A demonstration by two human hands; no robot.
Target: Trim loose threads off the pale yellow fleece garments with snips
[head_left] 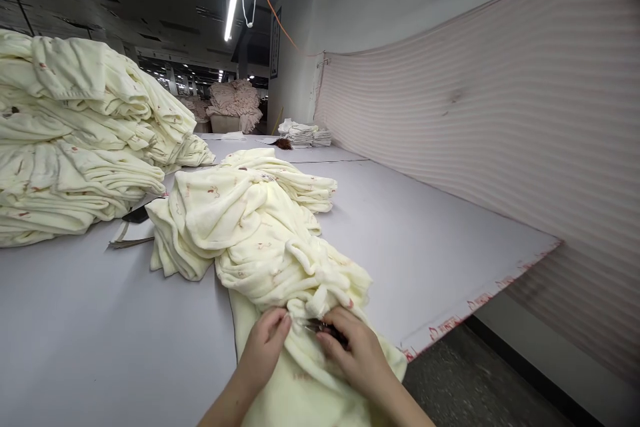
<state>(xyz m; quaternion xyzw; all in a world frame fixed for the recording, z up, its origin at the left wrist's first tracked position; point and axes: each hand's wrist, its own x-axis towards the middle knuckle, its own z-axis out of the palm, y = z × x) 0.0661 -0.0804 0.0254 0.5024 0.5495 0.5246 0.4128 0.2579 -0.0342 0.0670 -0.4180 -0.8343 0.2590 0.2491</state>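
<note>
A pale yellow, plush garment (270, 267) with small reddish prints lies bunched on the table and hangs toward me over the near edge. My left hand (265, 345) is closed, thumb against fingers, pinching the cloth at a gathered edge. In my right hand (353, 347) is a small pair of dark thread snips (330, 330). Their metal tips point left, at the cloth between my hands. The fingers of that hand wrap round the snips and partly hide them. Further layers of the same cloth (295, 180) lie just behind.
A tall pile of folded yellow cloth (75, 140) stands at the left. A dark object and paper strips (131, 240) lie beside the garment. White stacks (305, 134) sit at the back of the grey table (390, 234). Striped fabric (475, 100) covers the right wall.
</note>
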